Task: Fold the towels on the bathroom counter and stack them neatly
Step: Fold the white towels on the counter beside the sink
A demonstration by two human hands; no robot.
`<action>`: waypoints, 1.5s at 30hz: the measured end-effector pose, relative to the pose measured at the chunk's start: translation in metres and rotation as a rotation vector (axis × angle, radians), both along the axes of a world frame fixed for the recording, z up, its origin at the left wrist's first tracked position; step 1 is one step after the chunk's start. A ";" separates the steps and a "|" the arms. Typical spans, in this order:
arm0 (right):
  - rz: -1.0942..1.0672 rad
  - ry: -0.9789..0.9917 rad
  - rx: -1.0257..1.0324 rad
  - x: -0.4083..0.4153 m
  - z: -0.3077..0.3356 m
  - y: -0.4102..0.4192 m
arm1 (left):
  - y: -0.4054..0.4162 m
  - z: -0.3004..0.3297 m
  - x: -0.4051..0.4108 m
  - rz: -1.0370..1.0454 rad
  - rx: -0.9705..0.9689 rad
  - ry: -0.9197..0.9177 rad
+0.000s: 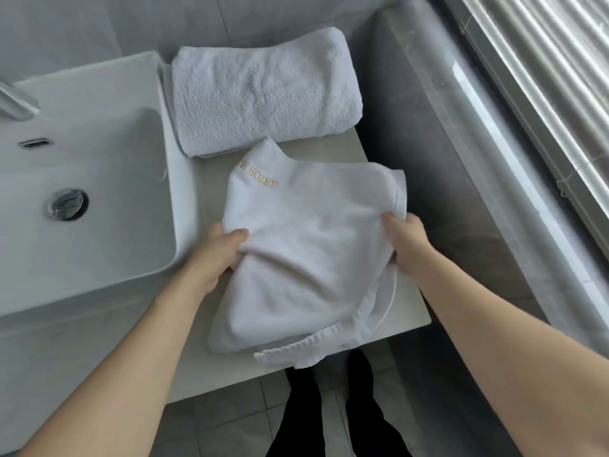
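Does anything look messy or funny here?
Yes. The towel with gold letters, gripped by the left hand and right hand, is rumpled, its hem hanging over the counter edge. The folded towel behind looks tidy.

gold stitched letters reading "hotel", seen upside down, on the held towel (306, 245).

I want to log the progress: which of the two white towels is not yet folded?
The embroidered towel, nearer the person, held by the left hand and right hand. It lies rumpled; the folded towel behind it is a neat rectangle.
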State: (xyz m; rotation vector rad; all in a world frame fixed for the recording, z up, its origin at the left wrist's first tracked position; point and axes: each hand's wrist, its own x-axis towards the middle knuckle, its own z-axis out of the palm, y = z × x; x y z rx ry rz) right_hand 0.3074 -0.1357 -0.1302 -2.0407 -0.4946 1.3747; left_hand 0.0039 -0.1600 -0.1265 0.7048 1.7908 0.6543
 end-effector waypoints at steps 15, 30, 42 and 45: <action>0.047 -0.188 -0.351 -0.048 0.001 -0.087 | -0.069 -0.004 0.006 -0.091 -0.254 -0.080; 0.092 0.249 -0.353 -0.046 0.014 -0.129 | -0.077 0.023 0.010 -0.099 -0.416 -0.470; -0.072 0.838 -0.025 0.003 0.035 -0.129 | -0.104 0.097 0.038 0.164 -0.027 -0.429; 0.081 0.851 -0.156 -0.002 0.028 -0.152 | -0.124 0.094 0.050 0.184 -0.003 -0.626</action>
